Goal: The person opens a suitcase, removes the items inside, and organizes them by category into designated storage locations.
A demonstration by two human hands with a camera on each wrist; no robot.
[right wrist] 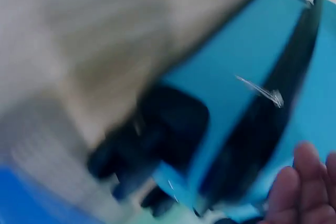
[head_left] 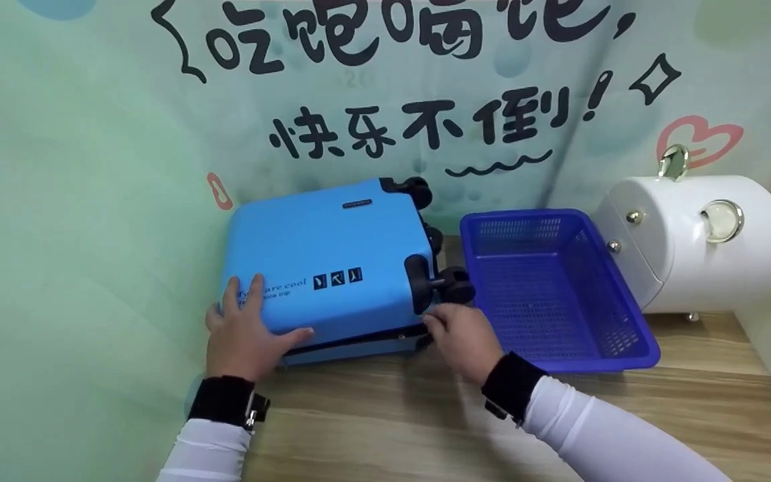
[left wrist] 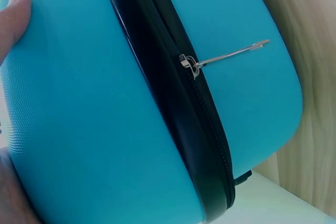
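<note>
You're working at a pale wood-grain desk (head_left: 385, 415) tucked into a corner whose walls are covered in a mint-green printed backdrop (head_left: 77, 167) with black Chinese lettering. A small bright-blue hard-shell suitcase (head_left: 322, 258) with a fine pebbled shell, a black zipper band (left wrist: 173, 103) and a thin metal zipper pull (left wrist: 231, 53) lies flat on the desk against the left wall, its black wheels (head_left: 449, 284) pointing towards a dark-blue perforated plastic basket (head_left: 553, 294) just beside it, with a glossy white rounded cabinet (head_left: 700, 241) beyond. Your left hand (head_left: 245, 331) rests spread and flat on the near left corner of the lid, while your right hand (head_left: 462, 338) has its fingers at the near right corner by the wheel, though you cannot tell whether they pinch anything.
</note>
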